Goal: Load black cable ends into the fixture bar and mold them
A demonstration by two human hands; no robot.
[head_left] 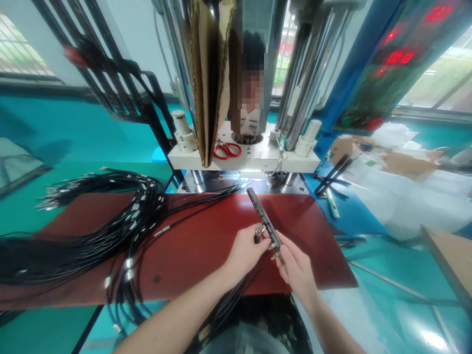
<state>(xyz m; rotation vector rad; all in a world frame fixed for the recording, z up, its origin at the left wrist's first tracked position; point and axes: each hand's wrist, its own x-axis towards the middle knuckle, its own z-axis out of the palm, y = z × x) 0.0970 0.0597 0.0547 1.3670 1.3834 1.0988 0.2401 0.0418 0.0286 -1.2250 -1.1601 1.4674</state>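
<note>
A long, narrow, dark metal bar with slots along its face (pixel 262 212) is tilted above the red-brown board (pixel 206 275). My right hand (pixel 298 263) is closed around its lower end. Fingers of my left hand (pixel 248 250) pinch a small shiny metal cable end (pixel 259 230) against the bar's near part. Thin black cables (pixel 234 300) hang down below my hands; whether they join this cable end is hidden. To the left lies a large bundle of black cables (pixel 142 206) with metal ends, some of its strands running toward the press.
Behind the board stands a press with a white plate (pixel 258 160), steel columns and bolts. Red-handled scissors (pixel 227 150) and folded cardboard (pixel 210 88) rest on it. A control box with red digits (pixel 400 58) is at the upper right, above white plastic bags (pixel 401 196) and a cutter (pixel 332 203).
</note>
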